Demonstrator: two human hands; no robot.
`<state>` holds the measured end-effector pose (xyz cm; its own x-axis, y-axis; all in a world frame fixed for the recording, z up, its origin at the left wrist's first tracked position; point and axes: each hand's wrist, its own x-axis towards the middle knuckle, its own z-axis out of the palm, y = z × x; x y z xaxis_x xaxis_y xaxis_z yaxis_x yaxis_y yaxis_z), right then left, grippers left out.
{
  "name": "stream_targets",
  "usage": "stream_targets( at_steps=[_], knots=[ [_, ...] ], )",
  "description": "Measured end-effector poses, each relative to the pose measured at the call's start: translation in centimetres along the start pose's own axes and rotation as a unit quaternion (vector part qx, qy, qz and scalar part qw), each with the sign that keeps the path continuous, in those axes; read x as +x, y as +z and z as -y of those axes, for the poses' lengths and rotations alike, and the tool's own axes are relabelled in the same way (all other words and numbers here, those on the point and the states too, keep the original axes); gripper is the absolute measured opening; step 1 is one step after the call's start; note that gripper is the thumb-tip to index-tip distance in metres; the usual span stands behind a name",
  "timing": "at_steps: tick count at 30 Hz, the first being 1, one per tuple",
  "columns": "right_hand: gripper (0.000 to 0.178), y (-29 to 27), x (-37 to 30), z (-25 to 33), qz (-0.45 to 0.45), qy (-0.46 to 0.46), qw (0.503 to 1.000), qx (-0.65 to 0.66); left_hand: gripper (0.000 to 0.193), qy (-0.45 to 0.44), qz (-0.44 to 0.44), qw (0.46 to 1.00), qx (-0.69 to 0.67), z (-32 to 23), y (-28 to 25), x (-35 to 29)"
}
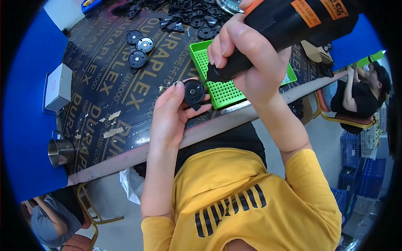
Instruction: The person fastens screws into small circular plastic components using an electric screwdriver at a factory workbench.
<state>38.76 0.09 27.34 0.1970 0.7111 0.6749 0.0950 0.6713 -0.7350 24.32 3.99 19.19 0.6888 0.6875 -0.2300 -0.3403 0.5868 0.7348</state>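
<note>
My left hand [167, 115] holds a round black plastic part [193, 93] near the table's front edge, thumb on its rim and fingers beneath. A metal dot shows at its centre. My right hand [261, 58] is wrapped around a black electric screwdriver [284, 25] with orange labels. Its tool end slants down to the left and meets the part's right side; whether the bit sits in a screw is too small to tell. Beneath the screwdriver lies a bright green tray [226, 93] with a perforated grid, partly hidden by my right hand.
Loose round black parts [137, 58] lie left of the tray; a pile of black parts [197, 19] and a metal bowl [229, 6] lie beyond. A white box [58, 88] and metal cup [61, 151] stand left. People sit at right [356, 98] and lower left [54, 224].
</note>
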Motion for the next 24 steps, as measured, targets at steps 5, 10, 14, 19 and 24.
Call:
stream_targets(
  at_steps=[5,10,14,19,24],
  knots=[
    [0.024,-0.2,0.0,-0.5,0.010,-0.008,1.000,-0.012,0.031,-0.002,0.001,1.000,-0.013,0.0,-0.1,0.1],
    [0.024,0.1,0.0,-0.8,0.006,-0.005,1.000,-0.021,0.031,-0.003,0.007,1.000,-0.013,0.0,-0.1,0.1],
    [0.023,0.5,-0.2,-1.2,0.016,-0.001,1.000,-0.004,0.031,-0.007,-0.001,1.000,-0.012,0.0,-0.1,0.0],
    [0.016,1.1,0.2,-2.1,0.003,0.031,0.998,0.058,0.030,0.000,-0.011,1.000,-0.021,0.1,-0.4,0.0],
    [0.009,0.8,0.5,-2.4,0.048,0.038,0.998,0.006,0.030,0.008,-0.011,0.999,-0.044,0.3,-0.6,0.2]
  ],
)
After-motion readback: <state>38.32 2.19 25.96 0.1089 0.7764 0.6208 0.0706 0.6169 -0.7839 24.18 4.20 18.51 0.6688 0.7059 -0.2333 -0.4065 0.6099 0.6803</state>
